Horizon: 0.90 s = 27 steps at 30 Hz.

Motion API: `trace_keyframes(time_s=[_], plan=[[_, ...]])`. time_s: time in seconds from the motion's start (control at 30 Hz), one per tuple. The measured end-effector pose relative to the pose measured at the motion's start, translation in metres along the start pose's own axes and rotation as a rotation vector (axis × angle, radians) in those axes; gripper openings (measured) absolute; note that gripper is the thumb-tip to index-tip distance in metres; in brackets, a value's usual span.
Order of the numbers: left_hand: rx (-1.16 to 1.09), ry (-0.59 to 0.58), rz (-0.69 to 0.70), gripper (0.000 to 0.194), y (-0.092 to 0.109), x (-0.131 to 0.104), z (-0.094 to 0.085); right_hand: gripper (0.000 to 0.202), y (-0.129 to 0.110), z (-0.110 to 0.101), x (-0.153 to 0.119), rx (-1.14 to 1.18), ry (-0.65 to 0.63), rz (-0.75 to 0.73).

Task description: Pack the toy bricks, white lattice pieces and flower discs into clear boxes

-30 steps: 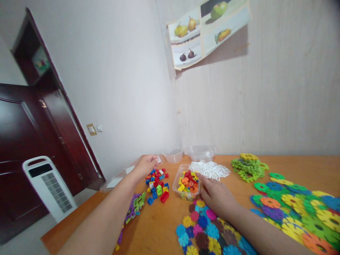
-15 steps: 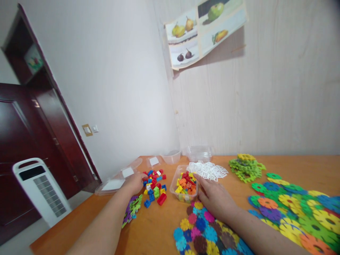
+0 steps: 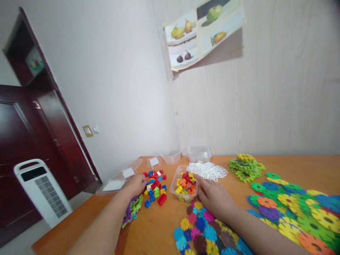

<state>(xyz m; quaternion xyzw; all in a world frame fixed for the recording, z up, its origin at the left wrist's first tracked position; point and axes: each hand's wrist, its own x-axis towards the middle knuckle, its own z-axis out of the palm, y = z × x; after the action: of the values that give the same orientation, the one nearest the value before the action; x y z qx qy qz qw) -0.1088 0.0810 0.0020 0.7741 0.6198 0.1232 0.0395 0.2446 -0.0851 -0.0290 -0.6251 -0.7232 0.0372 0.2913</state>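
Note:
My left hand (image 3: 136, 185) is at the left edge of a loose pile of toy building bricks (image 3: 156, 191) in red, blue, yellow, green and white. Its fingers are curled in, and whatever they may hold is hidden. On the right, my right hand (image 3: 215, 196) grips the near right side of a clear plastic container (image 3: 174, 189), with the index finger over its rim. Inside the container lie red, orange and yellow bricks (image 3: 187, 184). The container stands upright on the table, a little to the right of the pile.
White lattice pieces (image 3: 208, 170) lie behind the container, near stacked clear tubs (image 3: 198, 154). Flower-shaped discs (image 3: 200, 233) spread in front; larger discs (image 3: 292, 205) and green pieces (image 3: 245, 168) are right. Clear lids (image 3: 114, 185) and purple-green pieces (image 3: 132, 209) sit left.
My left hand has shifted slightly, with its fingers drawn further in at the edge of the brick pile. My right hand and the container stay in place.

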Motion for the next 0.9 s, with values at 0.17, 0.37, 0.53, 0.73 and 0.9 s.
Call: trace_keyframes(time_s=[0.17,0.37,0.53,0.73,0.9], plan=[[-0.115,0.044,-0.020,0.021,0.006,0.001,-0.003,0.061,0.000,-0.001,0.001,0.006,-0.006,0.007],[-0.523,0.044,-0.028,0.028,0.069,-0.003,-0.031,0.062,0.000,0.000,0.001,0.002,-0.015,0.009],[-0.800,-0.105,0.087,0.046,0.122,-0.012,-0.065,0.063,0.001,0.001,0.000,0.001,-0.008,0.006],[-0.606,0.055,0.059,0.039,0.086,0.003,-0.055,0.061,0.000,-0.001,0.000,-0.003,-0.018,0.023],[-0.362,0.039,-0.075,0.024,0.033,0.002,-0.020,0.060,-0.001,-0.001,0.000,-0.005,-0.016,0.018]])
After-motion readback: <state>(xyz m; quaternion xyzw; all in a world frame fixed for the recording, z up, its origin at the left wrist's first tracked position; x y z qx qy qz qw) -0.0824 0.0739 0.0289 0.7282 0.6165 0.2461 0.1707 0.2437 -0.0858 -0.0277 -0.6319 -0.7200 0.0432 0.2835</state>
